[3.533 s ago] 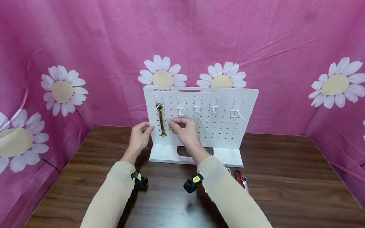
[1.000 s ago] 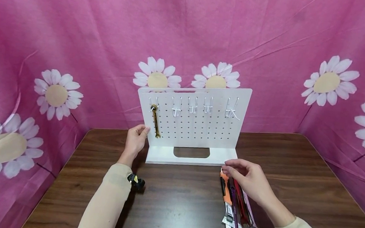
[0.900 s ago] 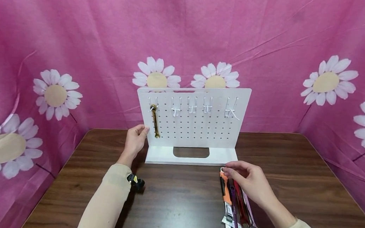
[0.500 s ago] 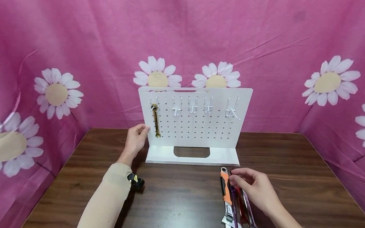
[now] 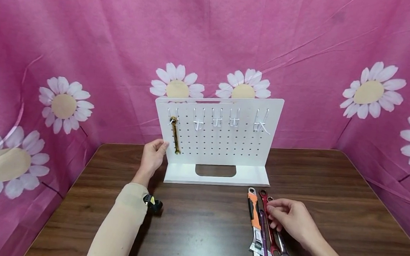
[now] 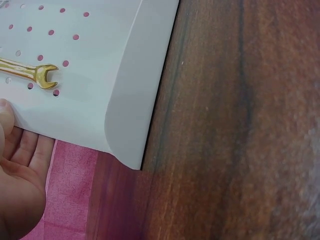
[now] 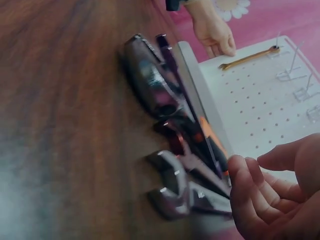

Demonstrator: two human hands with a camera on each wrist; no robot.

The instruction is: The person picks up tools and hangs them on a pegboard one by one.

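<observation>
My left hand [image 5: 153,158] pinches the left edge of a white pegboard stand [image 5: 221,145]. A gold combination wrench [image 5: 176,136] hangs from the leftmost hook, its open end near those fingers. My right hand [image 5: 296,221] hovers over the tools on the table, fingers loosely bent and thumb a little apart from the fingertips, at the silver wrench [image 5: 283,250]. Beside that wrench lie a red wrench [image 5: 272,243], a purple wrench [image 5: 263,237] and an adjustable wrench [image 5: 254,214] with an orange and black handle. My right fingers cover part of the silver and red handles.
Several white wire hooks [image 5: 217,119] run along the top of the pegboard. The stand's base [image 5: 255,177] rests on a dark wooden table [image 5: 191,226]. Behind the table hangs a pink cloth [image 5: 211,37] printed with daisies.
My right hand has left the pegboard for the tools, then slid down and right, uncovering their ring ends. My left hand still pinches the board's edge.
</observation>
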